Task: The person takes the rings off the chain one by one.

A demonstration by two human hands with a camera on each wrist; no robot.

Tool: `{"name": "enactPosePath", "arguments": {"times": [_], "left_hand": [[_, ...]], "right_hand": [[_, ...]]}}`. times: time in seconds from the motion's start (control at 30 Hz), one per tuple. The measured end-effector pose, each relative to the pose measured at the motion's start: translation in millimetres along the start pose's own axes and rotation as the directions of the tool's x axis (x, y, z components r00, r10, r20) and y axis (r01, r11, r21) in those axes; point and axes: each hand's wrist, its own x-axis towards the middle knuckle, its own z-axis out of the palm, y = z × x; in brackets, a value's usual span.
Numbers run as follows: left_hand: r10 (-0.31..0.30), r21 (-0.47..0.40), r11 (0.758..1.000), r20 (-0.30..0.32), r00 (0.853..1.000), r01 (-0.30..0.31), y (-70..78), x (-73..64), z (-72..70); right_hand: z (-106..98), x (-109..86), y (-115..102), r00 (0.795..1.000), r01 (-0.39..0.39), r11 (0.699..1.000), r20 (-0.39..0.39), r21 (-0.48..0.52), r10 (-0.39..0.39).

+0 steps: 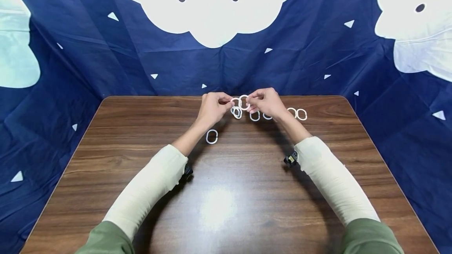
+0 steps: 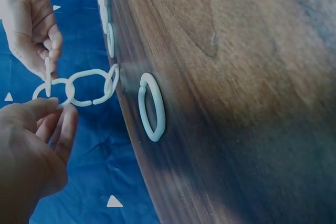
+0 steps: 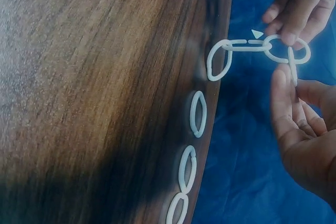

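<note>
My left hand (image 1: pixel 212 108) pinches a white oval chain link (image 3: pixel 308 52) at the upper end of a short chain. Between the thumb and fingers of my right hand (image 1: pixel 267 102) is another white link (image 3: pixel 293 71), held edge-on across the left one. These two links overlap or are hooked together; whether the right one's gap is fully passed I cannot tell. From the left hand's link hangs a further link (image 2: pixel 86 72), joined to a lower link (image 3: pixel 210 61) at the table's far edge. Both hands are raised just over that edge.
A loose white link (image 2: pixel 161 111) lies on the wooden table (image 1: pixel 226 175), nearer me than the left hand. Several more links, among them one at the far right (image 1: pixel 306 114), lie along the far edge. Blue patterned cloth (image 1: pixel 106 62) hangs behind and at both sides.
</note>
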Motion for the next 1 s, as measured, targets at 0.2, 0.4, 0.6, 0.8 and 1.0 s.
{"name": "enactPosePath", "arguments": {"times": [0.2, 0.4, 0.6, 0.8, 1.0], "left_hand": [[0.019, 0.003, 1.000, -0.003, 1.000, -0.019, -0.5, -0.2, 1.3], [0.020, 0.005, 1.000, -0.006, 1.000, -0.020, 1.3, -0.4, 1.4], [0.018, 0.026, 1.000, 0.012, 1.000, -0.018, 5.6, -1.0, 0.2], [-0.004, 0.037, 0.999, 0.006, 1.000, 0.004, 3.9, -0.7, -2.7], [-0.043, 0.043, 0.998, -0.053, 0.998, 0.046, -1.8, 3.2, -9.1]], "right_hand": [[-0.1, -1.8, 2.7, 1.000, -0.029, 0.999, 0.010, 0.037, 0.029], [-0.8, -3.7, 5.3, 0.999, -0.042, 0.998, 0.011, 0.051, 0.042], [-1.2, -5.3, 6.3, 0.998, -0.058, 0.996, 0.003, 0.072, 0.058], [-6.8, -7.5, 10.1, 0.998, -0.067, 0.995, -0.001, 0.072, 0.067], [-23.7, -13.2, 17.4, 0.995, -0.077, 0.996, -0.063, 0.043, 0.080]]}}
